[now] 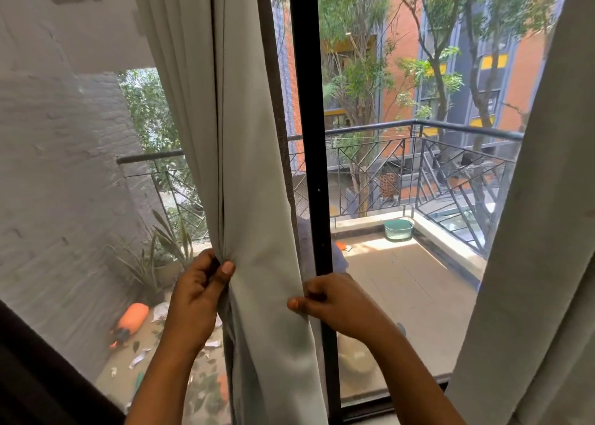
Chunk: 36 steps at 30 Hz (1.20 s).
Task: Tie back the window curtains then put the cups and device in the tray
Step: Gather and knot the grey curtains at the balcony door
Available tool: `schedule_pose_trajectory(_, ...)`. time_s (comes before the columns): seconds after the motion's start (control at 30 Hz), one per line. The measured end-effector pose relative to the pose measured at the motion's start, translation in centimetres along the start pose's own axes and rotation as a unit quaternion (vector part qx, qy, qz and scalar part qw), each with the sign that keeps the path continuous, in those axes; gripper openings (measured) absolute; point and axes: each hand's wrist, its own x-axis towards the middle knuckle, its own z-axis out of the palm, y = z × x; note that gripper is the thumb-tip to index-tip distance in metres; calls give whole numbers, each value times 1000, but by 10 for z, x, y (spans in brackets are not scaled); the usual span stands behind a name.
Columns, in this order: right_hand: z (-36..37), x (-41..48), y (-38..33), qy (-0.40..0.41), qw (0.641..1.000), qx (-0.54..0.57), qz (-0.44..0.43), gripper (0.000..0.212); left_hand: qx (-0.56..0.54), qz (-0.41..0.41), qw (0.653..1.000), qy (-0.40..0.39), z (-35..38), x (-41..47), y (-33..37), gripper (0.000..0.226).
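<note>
Curtain (257, 167) hangs mid-window beside black frame post (309, 135) | L hand (196, 299) fingers pinch gathered folds, bunching for tie-back | R hand (325, 302) fingers clamp free edge, pulling it in | I see no tie, cups, device, tray in view

Brightness: strong daylight, entering through the window (370, 135) from outside.
Sun patches: hard and bright on the balcony floor (402, 270), near overexposed.
Backlight: middle curtain (251, 167) evenly lit, folds softly shaded; hands (196, 292) dim against the glass.
Haze: left pane milky, white wall (58, 167) behind it soft and washed.
Distortion: wide-angle bending, right curtain (541, 231) leaning at the edge.
Corner: lower left nearly black.
</note>
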Motion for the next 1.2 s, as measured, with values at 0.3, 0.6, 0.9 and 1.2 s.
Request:
schedule_pose_trajectory(0.3, 2, 85, 7, 121, 964, 236, 22, 75, -18, 6, 1000, 0, 0, -2, 3, 20)
schedule_pose_trajectory(0.6, 3, 63, 23, 287, 930, 227, 17, 18, 129, 66, 977, 153, 12, -12, 2, 11)
schedule_pose_trajectory(0.9, 35, -17, -6, 438, 892, 71, -88, 7, 196, 131, 954, 186, 42, -33, 18, 33)
schedule_pose_trajectory(1.2, 50, -24, -22, 451, 888, -31, -77, 12, 231, 181, 948, 123, 48, -58, 40, 68)
